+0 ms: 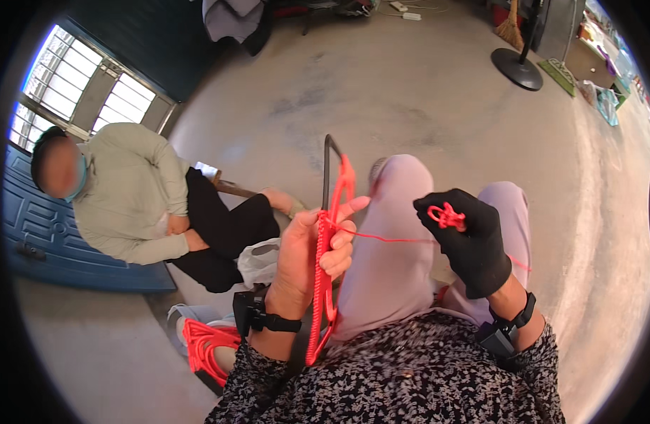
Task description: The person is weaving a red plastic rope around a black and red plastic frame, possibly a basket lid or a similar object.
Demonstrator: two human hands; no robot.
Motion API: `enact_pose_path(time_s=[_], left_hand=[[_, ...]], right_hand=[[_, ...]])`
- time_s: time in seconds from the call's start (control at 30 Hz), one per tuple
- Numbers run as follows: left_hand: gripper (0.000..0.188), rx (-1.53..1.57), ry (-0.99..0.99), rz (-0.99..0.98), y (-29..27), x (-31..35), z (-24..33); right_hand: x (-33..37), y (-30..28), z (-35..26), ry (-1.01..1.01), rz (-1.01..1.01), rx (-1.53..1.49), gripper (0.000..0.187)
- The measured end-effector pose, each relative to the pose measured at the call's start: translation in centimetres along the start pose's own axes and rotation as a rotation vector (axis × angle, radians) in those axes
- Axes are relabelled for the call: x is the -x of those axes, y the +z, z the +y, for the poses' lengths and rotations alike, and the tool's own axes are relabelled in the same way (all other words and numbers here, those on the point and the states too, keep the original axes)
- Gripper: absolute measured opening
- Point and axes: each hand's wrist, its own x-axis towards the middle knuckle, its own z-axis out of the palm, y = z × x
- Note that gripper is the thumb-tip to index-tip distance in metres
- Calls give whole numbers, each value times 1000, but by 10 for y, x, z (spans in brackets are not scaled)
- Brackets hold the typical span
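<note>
My bare left hand is closed around a dark bent metal frame, its index finger stretched out to the right. Tight coils of red cord cover the frame's lower side, and more red strands hang along its right side. In a black glove, my right hand grips a small looped bundle of red cord above my right thigh. A thin red strand runs from the frame across to the right hand. Part of the strand passes behind the glove.
At the left, a person sits by a blue door. A heap of red cord lies beside my left forearm, near a white plastic bag. A black round stand base and brooms stand at the far right.
</note>
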Motion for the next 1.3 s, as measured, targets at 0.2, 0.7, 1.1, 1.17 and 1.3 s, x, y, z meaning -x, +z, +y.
enact_pose_path(time_s=[0.2, 0.7, 1.1, 1.17, 1.3], left_hand=[[60, 58, -35, -125, 10, 13, -8], [48, -141, -34, 40, 25, 9, -27], [49, -120, -68, 8, 19, 3, -39], [57, -85, -84, -8, 21, 0, -42], [53, -97, -83, 88, 22, -2, -48]], right_hand=[[-12, 46, 2, -374, -90, -117, 28], [-2, 54, -5, -494, -13, 324, 42], [13, 42, -9, -451, 69, 269, 41], [15, 39, -7, -558, 122, 366, 37], [13, 39, 2, -484, 132, 255, 32]])
